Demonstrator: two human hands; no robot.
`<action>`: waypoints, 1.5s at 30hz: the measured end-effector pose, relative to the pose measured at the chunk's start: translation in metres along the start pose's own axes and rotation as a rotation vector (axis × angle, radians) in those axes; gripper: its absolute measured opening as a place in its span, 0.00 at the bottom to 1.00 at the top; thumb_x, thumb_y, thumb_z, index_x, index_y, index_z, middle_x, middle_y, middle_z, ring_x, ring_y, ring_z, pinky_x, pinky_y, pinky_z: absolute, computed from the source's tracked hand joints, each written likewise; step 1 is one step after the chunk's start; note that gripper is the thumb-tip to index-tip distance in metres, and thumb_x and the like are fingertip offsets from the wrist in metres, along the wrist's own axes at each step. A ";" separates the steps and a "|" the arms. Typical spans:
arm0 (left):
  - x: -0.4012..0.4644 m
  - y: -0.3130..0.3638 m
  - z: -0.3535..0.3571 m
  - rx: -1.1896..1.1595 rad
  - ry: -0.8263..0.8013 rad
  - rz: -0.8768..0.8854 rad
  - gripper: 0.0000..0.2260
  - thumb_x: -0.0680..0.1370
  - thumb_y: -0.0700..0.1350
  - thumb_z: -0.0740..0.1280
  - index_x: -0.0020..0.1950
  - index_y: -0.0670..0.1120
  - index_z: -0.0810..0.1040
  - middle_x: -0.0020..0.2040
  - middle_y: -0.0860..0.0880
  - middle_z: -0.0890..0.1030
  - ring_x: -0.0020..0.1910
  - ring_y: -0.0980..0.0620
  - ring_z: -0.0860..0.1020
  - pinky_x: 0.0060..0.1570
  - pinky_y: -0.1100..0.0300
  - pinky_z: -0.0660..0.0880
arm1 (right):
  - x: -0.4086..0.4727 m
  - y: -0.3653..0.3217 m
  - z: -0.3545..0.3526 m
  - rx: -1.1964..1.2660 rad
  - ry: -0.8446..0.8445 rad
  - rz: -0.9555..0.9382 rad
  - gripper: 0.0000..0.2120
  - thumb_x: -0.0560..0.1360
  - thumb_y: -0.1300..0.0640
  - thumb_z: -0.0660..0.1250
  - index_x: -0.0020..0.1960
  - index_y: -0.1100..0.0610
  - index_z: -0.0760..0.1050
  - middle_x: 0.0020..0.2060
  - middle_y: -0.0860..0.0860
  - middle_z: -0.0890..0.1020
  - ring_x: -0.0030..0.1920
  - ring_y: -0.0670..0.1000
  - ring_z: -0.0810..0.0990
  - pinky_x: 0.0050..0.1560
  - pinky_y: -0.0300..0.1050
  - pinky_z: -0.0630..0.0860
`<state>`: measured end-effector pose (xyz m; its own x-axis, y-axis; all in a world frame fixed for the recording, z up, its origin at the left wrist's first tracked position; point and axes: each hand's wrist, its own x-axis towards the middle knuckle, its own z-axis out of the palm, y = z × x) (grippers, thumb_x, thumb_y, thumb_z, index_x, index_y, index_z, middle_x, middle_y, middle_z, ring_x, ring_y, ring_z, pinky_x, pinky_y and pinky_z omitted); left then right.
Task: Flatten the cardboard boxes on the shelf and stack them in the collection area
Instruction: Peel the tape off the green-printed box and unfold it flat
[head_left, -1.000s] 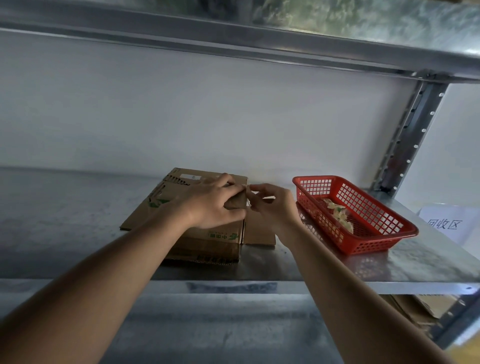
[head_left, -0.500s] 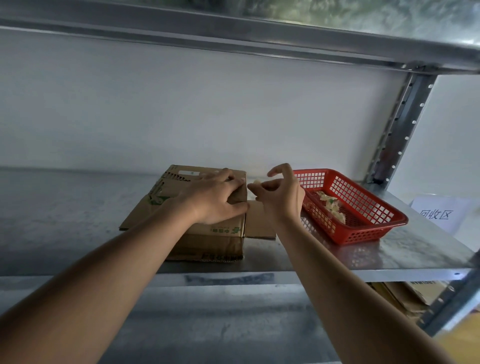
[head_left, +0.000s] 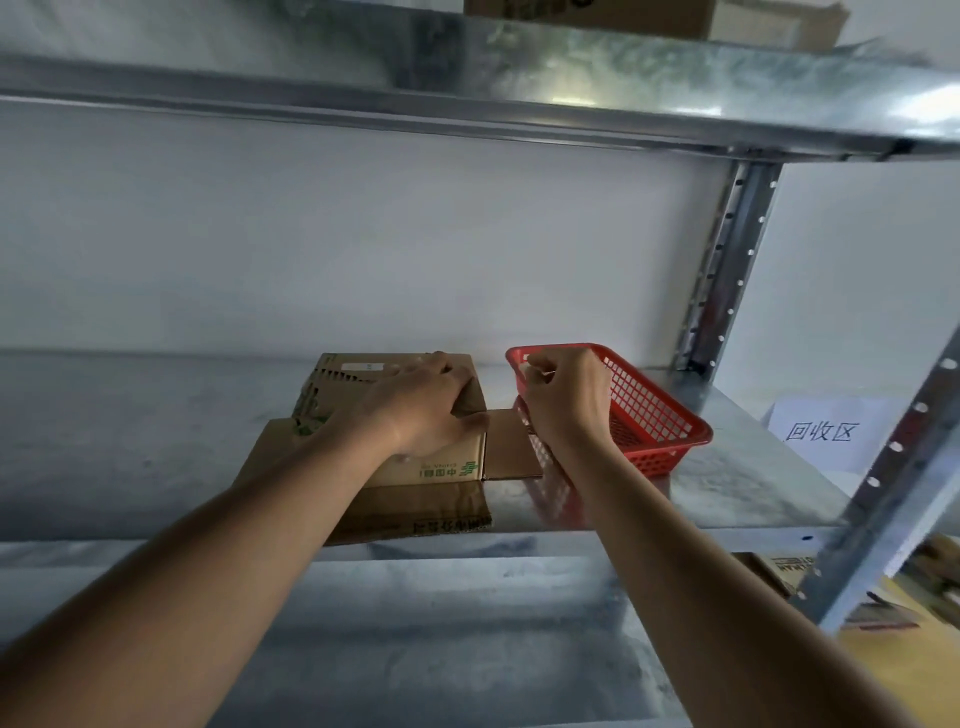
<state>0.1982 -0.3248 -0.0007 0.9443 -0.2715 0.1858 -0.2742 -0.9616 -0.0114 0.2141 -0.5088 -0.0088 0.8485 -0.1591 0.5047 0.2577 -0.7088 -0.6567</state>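
Head view: a person's two bare arms reach onto a metal shelf (head_left: 156, 447).
Cardboard box (head_left: 441, 462): brown, with green print on its near side; it sits on the shelf directly under the left hand, resting on a flattened sheet of cardboard (head_left: 426, 512) that sticks out on the near side of that hand.
Side flap (head_left: 511, 452): a loose brown flap of the box lies flat on the shelf, in the gap between the two hands.
Left hand (head_left: 421, 410): palm down on top of the box, fingers curled over its far right corner and thumb against its right edge, gripping it.
Right hand (head_left: 563, 400): raised just right of the box, over the near left corner of the basket; fingers are curled in with the fingertips pinched together. A small pale scrap seems to be between them, but I cannot tell for certain.
Red basket (head_left: 649, 415): plastic mesh, on the shelf to the right of and beyond the right hand, close beside the flap.
Paper sign (head_left: 821, 431): white with handwritten characters, well to the right of the right hand, past the basket.
Upright post (head_left: 722, 270): perforated metal, beyond the basket.
Upper shelf (head_left: 519, 78): above both hands, with another cardboard box (head_left: 649, 15) on it.
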 end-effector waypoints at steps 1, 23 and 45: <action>0.001 0.007 -0.001 -0.010 -0.006 -0.010 0.33 0.78 0.73 0.57 0.74 0.52 0.71 0.69 0.49 0.72 0.63 0.44 0.75 0.53 0.49 0.74 | 0.002 0.004 -0.008 -0.029 0.019 -0.004 0.10 0.78 0.63 0.70 0.57 0.56 0.85 0.49 0.54 0.87 0.47 0.53 0.85 0.44 0.49 0.82; -0.060 0.009 -0.014 0.042 -0.003 -0.346 0.42 0.76 0.77 0.55 0.82 0.52 0.60 0.79 0.45 0.64 0.76 0.41 0.65 0.74 0.39 0.65 | -0.002 0.029 -0.027 -0.280 -0.050 -0.200 0.12 0.78 0.57 0.73 0.61 0.56 0.82 0.58 0.57 0.79 0.57 0.58 0.78 0.52 0.50 0.79; -0.112 -0.042 -0.015 -0.457 0.364 -0.621 0.62 0.61 0.56 0.86 0.82 0.54 0.46 0.74 0.45 0.61 0.71 0.43 0.68 0.65 0.48 0.74 | -0.010 -0.035 0.012 0.655 -0.505 0.275 0.16 0.85 0.46 0.60 0.56 0.57 0.79 0.51 0.56 0.84 0.53 0.56 0.82 0.55 0.53 0.81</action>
<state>0.1012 -0.2537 -0.0059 0.8520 0.4048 0.3321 0.1541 -0.8001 0.5798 0.2025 -0.4742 0.0026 0.9833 0.1667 0.0737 0.0956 -0.1273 -0.9872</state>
